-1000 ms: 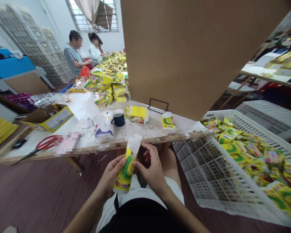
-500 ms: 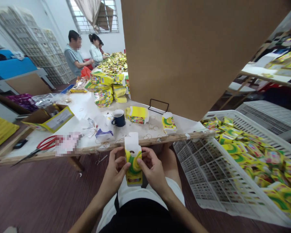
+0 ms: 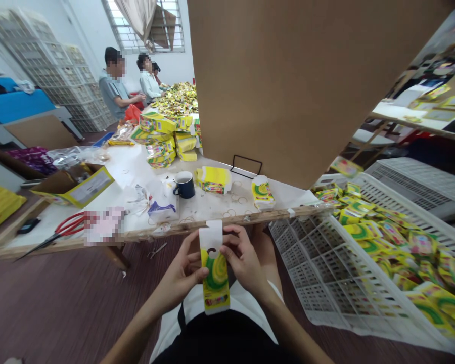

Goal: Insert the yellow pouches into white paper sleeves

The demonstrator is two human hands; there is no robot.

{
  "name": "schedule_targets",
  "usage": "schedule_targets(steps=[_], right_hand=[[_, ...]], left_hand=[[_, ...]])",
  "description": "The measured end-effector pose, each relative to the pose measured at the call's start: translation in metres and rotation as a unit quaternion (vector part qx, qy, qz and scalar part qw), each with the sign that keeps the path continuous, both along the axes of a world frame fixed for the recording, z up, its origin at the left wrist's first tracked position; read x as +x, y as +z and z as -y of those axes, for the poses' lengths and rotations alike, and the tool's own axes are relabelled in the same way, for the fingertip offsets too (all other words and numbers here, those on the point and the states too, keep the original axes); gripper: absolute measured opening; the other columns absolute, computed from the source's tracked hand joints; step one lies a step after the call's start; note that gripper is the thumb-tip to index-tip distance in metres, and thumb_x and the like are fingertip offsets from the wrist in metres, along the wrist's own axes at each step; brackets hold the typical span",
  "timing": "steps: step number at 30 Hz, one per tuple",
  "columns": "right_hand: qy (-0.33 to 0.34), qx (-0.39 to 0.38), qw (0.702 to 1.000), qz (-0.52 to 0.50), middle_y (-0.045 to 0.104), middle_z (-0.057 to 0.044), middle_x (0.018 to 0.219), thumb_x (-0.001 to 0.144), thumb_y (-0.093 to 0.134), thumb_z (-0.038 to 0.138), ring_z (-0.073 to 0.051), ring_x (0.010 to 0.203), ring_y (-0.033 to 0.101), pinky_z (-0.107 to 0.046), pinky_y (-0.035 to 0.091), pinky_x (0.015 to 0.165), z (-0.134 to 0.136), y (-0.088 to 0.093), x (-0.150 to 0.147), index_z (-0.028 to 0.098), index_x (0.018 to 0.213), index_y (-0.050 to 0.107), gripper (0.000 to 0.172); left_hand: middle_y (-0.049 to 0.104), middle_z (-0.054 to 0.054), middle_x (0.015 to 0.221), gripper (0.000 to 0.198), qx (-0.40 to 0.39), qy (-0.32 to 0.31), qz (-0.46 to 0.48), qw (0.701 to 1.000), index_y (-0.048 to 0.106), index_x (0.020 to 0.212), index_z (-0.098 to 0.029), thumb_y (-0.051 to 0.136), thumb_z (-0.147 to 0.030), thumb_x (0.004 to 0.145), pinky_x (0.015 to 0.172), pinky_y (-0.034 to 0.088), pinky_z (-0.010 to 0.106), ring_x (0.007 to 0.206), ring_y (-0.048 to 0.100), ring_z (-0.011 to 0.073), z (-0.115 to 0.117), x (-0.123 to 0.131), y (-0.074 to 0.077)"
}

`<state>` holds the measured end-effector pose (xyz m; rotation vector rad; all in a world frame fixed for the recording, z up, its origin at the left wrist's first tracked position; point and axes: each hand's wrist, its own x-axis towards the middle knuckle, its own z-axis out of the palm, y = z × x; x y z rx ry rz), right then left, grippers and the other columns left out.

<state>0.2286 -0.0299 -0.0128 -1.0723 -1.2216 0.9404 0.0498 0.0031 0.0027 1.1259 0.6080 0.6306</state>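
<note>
Over my lap, a small yellow and green cardboard box [image 3: 216,273] with a white flap standing up at its top is held upright between both hands. My left hand [image 3: 189,265] grips its left edge, with the thumb on the printed front. My right hand [image 3: 242,258] pinches the upper right edge, thumb on the front and fingers curled behind. The box looks flat from here; its back is hidden. Just beyond the hands runs the wooden edge of a white table [image 3: 212,207].
On the table are a dark mug [image 3: 185,186], yellow cartons [image 3: 213,179], a small carton stack [image 3: 263,192] and red-handled scissors [image 3: 70,225]. A white crate [image 3: 307,283] full of yellow boxes stands right. A large brown board [image 3: 288,91] rises ahead. People [image 3: 116,91] sit far left.
The box and both hands have come down and closer to my body, and more of the box's front shows. A blurred yellow box now appears in the air over the crate's far rim.
</note>
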Motion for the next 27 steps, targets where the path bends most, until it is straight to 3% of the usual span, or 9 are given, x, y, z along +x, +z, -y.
schedule_targets(steps=[2, 5, 9, 15, 19, 22, 25, 27], right_hand=[[-0.013, 0.014, 1.000, 0.013, 0.064, -0.004, 0.091, 0.089, 0.056, 0.030, -0.021, 0.088, 0.060, -0.031, 0.047, 0.077, 0.000, 0.000, 0.001, 0.023, 0.112, 0.059, 0.024], [-0.019, 0.027, 0.996, 0.084, 0.061, -0.007, 0.091, 0.091, 0.051, 0.035, -0.021, 0.089, 0.056, -0.031, 0.045, 0.078, 0.000, 0.004, 0.007, 0.020, 0.088, 0.071, 0.025], [0.041, -0.072, 0.991, 0.108, 0.051, 0.003, 0.066, 0.083, 0.061, 0.028, -0.013, 0.059, 0.048, -0.022, 0.038, 0.052, 0.000, 0.006, 0.007, 0.019, 0.106, 0.063, 0.026], [0.009, -0.087, 0.986, 0.140, 0.042, 0.008, 0.057, 0.078, 0.058, 0.014, -0.010, 0.049, 0.041, -0.019, 0.031, 0.047, -0.001, 0.000, -0.004, 0.019, 0.105, 0.055, 0.028], [0.021, -0.076, 0.989, 0.124, 0.051, 0.006, 0.059, 0.082, 0.059, 0.021, -0.011, 0.051, 0.046, -0.020, 0.034, 0.048, 0.000, -0.001, -0.001, 0.019, 0.105, 0.058, 0.023], [-0.009, -0.061, 0.994, 0.089, 0.065, -0.003, 0.079, 0.085, 0.058, 0.027, -0.016, 0.068, 0.057, -0.024, 0.044, 0.060, 0.000, -0.002, -0.003, 0.018, 0.096, 0.065, 0.016], [0.001, -0.063, 0.996, 0.062, 0.068, -0.005, 0.088, 0.084, 0.060, 0.027, -0.019, 0.077, 0.061, -0.028, 0.049, 0.067, 0.003, -0.001, -0.004, 0.019, 0.096, 0.067, 0.017], [-0.037, -0.038, 0.993, 0.101, 0.068, -0.005, 0.085, 0.084, 0.060, 0.027, -0.020, 0.076, 0.061, -0.030, 0.049, 0.067, 0.009, 0.006, 0.012, 0.020, 0.092, 0.069, 0.014]], left_hand=[[0.066, 0.012, 0.113, 0.057, 0.014, 0.002, -0.015, 1.000, 0.037, 0.131, -0.024, 0.065, -0.024, 0.081, 0.079, 0.052, 0.035, 0.096, 0.066, 0.0252, -0.002, 0.000, -0.002], [0.067, 0.011, 0.114, 0.044, 0.052, 0.043, -0.048, 0.997, 0.050, 0.123, -0.021, 0.065, -0.024, 0.081, 0.081, 0.051, 0.032, 0.100, 0.065, 0.0246, -0.003, -0.001, -0.006], [0.067, 0.009, 0.115, 0.047, 0.075, 0.069, -0.059, 0.993, 0.051, 0.126, -0.022, 0.064, -0.023, 0.081, 0.084, 0.050, 0.032, 0.102, 0.064, 0.0237, 0.000, 0.001, -0.006], [0.068, 0.011, 0.114, 0.049, 0.053, 0.053, -0.040, 0.996, 0.050, 0.127, -0.021, 0.064, -0.024, 0.081, 0.087, 0.049, 0.033, 0.105, 0.062, 0.0242, 0.002, 0.003, -0.002], [0.071, 0.010, 0.107, 0.048, 0.036, 0.071, -0.031, 0.996, 0.051, 0.124, -0.020, 0.068, -0.022, 0.079, 0.081, 0.052, 0.033, 0.099, 0.066, 0.0244, 0.000, 0.001, -0.004], [0.072, 0.010, 0.103, 0.042, 0.035, 0.073, -0.038, 0.996, 0.056, 0.116, -0.019, 0.069, -0.021, 0.077, 0.079, 0.052, 0.032, 0.095, 0.067, 0.0245, 0.002, 0.005, -0.004], [0.072, 0.008, 0.103, 0.038, 0.047, 0.073, -0.042, 0.995, 0.058, 0.114, -0.020, 0.069, -0.022, 0.077, 0.080, 0.052, 0.033, 0.096, 0.067, 0.0244, 0.007, 0.011, -0.004], [0.070, 0.008, 0.107, 0.043, 0.064, 0.084, -0.055, 0.993, 0.055, 0.120, -0.022, 0.067, -0.022, 0.079, 0.086, 0.051, 0.035, 0.100, 0.065, 0.0237, 0.009, 0.014, -0.006]])
